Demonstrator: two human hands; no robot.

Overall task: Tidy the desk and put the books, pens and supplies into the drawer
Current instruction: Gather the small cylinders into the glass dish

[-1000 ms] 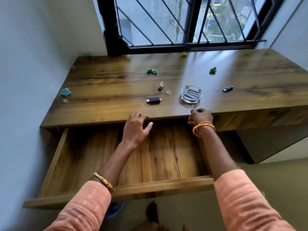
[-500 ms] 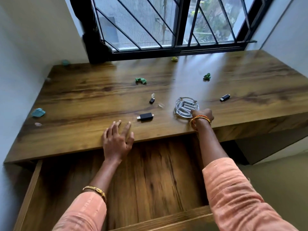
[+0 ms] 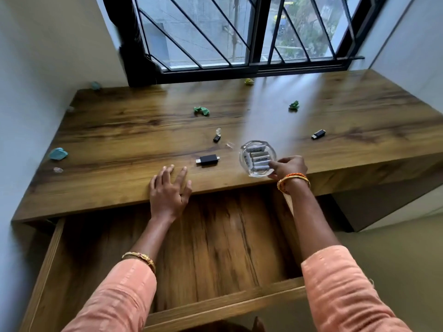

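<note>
At the counter's (image 3: 119,188) near edge, the right hand (image 3: 288,167) pinches the 5 o'clock rim of the glass dish (image 3: 244,155) of batteries (image 3: 257,157), evidently to carry it whole. Left hand (image 3: 169,190) lies flat, fingers spread, at the dish's 9 o'clock beside an adapter (image 3: 207,160), seemingly bracing. Drawer (image 3: 215,307) stands open below, positioned to receive items; none visible inside.
</note>
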